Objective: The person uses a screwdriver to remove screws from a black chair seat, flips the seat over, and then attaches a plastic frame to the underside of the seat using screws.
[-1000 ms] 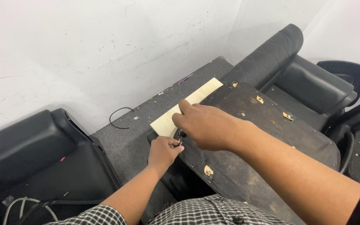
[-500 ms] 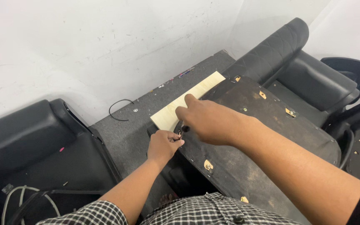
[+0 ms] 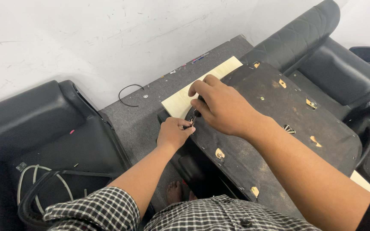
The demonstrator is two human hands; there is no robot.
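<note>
A dark fabric-covered panel [image 3: 279, 124] with small tan tabs lies tilted across my lap. My left hand [image 3: 173, 133] pinches a small black part [image 3: 190, 125] at the panel's upper left edge. My right hand [image 3: 221, 105] curls over the same corner, fingertips pressing a small dark piece against the edge right beside the left fingers. What the right fingers hold is mostly hidden. A pale wooden board [image 3: 193, 92] shows just beyond the hands.
A grey carpeted surface [image 3: 142, 115] runs along a white wall, with a loose black wire loop [image 3: 127, 92] on it. Black padded seat parts stand at left [image 3: 39, 124] and upper right [image 3: 322, 55]. White cables [image 3: 35, 179] lie lower left. A bare foot [image 3: 175, 191] shows below.
Both hands stay at the panel's corner; the right fingers have shifted slightly along the edge. The view has drifted a little.
</note>
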